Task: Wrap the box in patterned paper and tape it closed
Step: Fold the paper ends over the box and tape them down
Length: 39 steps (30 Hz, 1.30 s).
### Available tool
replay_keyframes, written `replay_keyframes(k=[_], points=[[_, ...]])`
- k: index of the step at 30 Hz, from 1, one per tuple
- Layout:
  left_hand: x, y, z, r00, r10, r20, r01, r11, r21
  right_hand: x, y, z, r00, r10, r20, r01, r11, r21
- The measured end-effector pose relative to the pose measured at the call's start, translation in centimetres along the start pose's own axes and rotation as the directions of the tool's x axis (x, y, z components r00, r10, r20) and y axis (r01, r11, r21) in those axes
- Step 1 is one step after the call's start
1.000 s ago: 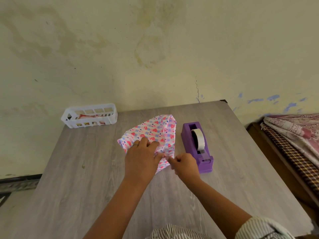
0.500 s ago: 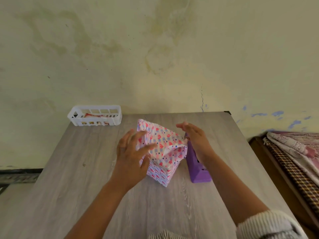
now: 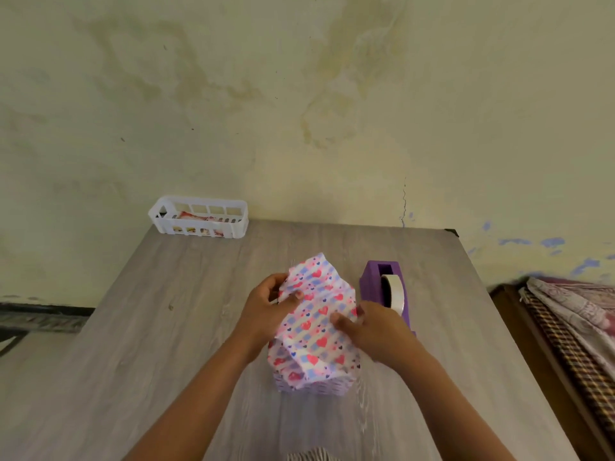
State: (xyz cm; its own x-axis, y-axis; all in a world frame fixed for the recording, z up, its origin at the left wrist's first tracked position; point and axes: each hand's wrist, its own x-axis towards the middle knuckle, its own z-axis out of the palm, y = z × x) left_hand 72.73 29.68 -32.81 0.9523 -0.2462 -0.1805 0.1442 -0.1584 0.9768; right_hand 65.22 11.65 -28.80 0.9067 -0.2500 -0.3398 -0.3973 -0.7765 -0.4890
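1. Support surface: a grey wood-grain laminate bench (image 3: 166,327), rectangular, with its far edge against a stained wall.
2. Far left corner: a white slotted plastic basket (image 3: 199,217) stands on the bench and holds some red and white packets.
3. Centre: a box wrapped in white paper printed with pink, red and blue hearts (image 3: 314,331) stands on the bench.
4. Just to the right of the box: a purple plastic tape dispenser (image 3: 382,277) with a roll of clear tape (image 3: 396,292) rests on the bench.
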Motion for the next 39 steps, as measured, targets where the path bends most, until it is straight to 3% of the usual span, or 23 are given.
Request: replay_keyframes(k=[2,4,7,10,14,20,25,29,31,33,36,37,39], points=[[0.0,0.3,0.2,0.999,-0.033,0.017,0.032,0.996,0.079,0.7,0.2,0.4,0.998,-0.05,-0.038,0.056,0.985,0.162],[0.1,1.0,0.0,1.0,-0.023,0.016,0.021,0.992,0.128,1.2,0.2,1.1,0.995,-0.101,-0.018,0.099,0.901,0.423],[0.4,3.5,-0.2,0.992,0.111,0.067,-0.121,0.976,0.182,1.1,0.0,2.2,0.993,-0.114,0.009,0.089,0.815,0.572],[1.6,6.5,0.5,0.971,0.223,0.084,-0.239,0.898,0.369,1.1,0.0,2.5,0.99,-0.137,0.011,0.105,0.804,0.585],[3.5,8.1,1.4,0.94,0.314,0.132,-0.327,0.722,0.609,0.9,0.2,2.4,0.988,-0.152,0.04,0.098,0.794,0.6],[2.9,6.1,2.1,0.845,0.529,0.08,-0.455,0.633,0.627,0.7,1.1,2.7,0.989,-0.146,0.028,0.093,0.753,0.651],[2.5,3.9,2.6,0.795,0.606,0.042,-0.491,0.6,0.632,0.5,1.0,3.2,0.989,-0.148,0.009,0.108,0.755,0.647],[2.0,4.5,1.1,0.677,0.731,-0.078,-0.543,0.569,0.618,0.7,1.5,2.9,0.993,-0.121,-0.008,0.094,0.728,0.679],[0.8,4.3,0.2,0.652,0.756,-0.053,-0.554,0.523,0.648,0.9,1.7,2.8,0.994,-0.11,0.006,0.077,0.733,0.676],[-0.8,3.3,-0.1,0.707,0.707,-0.015,-0.532,0.546,0.647,1.2,1.8,2.7,0.991,-0.131,-0.035,0.126,0.804,0.581],[-2.7,1.8,0.0,0.828,0.552,-0.098,-0.401,0.706,0.583,1.9,1.4,1.9,0.934,-0.241,-0.264,0.299,0.931,0.209],[-3.0,1.5,0.1,0.856,0.5,-0.134,-0.363,0.765,0.533,2.0,1.0,1.1,0.862,-0.355,-0.362,0.397,0.916,0.049],[-3.1,1.2,0.0,0.889,0.419,-0.184,-0.312,0.849,0.426,2.3,-0.4,-0.8,0.608,-0.669,-0.428,0.576,0.742,-0.343]])
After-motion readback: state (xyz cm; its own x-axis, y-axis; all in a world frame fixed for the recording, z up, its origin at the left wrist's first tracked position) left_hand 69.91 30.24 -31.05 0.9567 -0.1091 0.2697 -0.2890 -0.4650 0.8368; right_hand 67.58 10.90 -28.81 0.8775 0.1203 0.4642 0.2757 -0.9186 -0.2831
